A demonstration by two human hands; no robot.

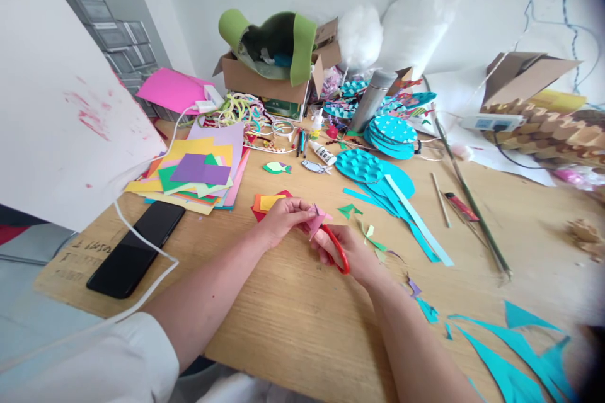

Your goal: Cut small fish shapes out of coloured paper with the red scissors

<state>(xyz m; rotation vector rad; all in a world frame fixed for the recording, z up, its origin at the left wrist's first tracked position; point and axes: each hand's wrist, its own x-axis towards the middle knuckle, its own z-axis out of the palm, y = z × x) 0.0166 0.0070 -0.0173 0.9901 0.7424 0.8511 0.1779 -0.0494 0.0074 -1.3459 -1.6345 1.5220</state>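
My left hand (286,219) is closed, pinching a small piece of pink paper (317,221) above the wooden table. Red-handled scissors (341,257) are in my right hand (347,250), its fingers wrapped through the loops. The blades meet the pink paper; how far apart they are I cannot make out. Just beyond my left hand lie small red, orange and yellow paper pieces (270,203). Green paper scraps (350,210) are scattered to the right of the scissors. Farther back rest a green paper fish (277,167) and a white-and-blue paper fish (316,167).
A stack of coloured paper (198,192) and a black phone (137,249) with a white cable (150,245) are on the left. Blue paper discs and strips (401,195) lie right of centre. A thermos (373,101), glue bottles (324,152) and a cardboard box (265,80) stand behind.
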